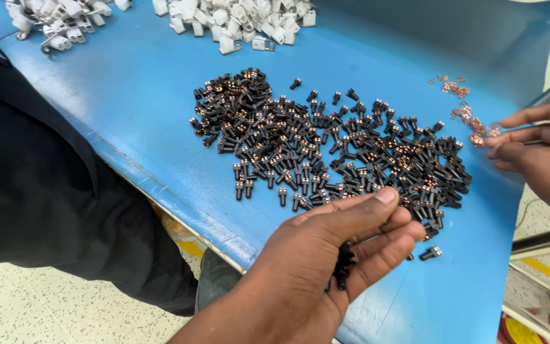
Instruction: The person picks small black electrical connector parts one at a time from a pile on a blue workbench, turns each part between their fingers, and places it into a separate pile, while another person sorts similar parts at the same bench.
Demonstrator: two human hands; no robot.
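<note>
A blue work table (160, 95) fills most of the view, with a dark-clothed person (39, 191) standing against its near left edge. Along the far edge lie two heaps of small white plastic housings (237, 19), too many to count. In the middle spreads one wide pile of small black plastic pins with copper contacts (326, 153), several hundred at a guess. The left hand (326, 255) is cupped in the near foreground, thumb laid across curled fingers, gripping a small bunch of those black pins (344, 264). At the right, the right hand (542, 153) pinches among a thin trail of loose copper clips (469, 114).
</note>
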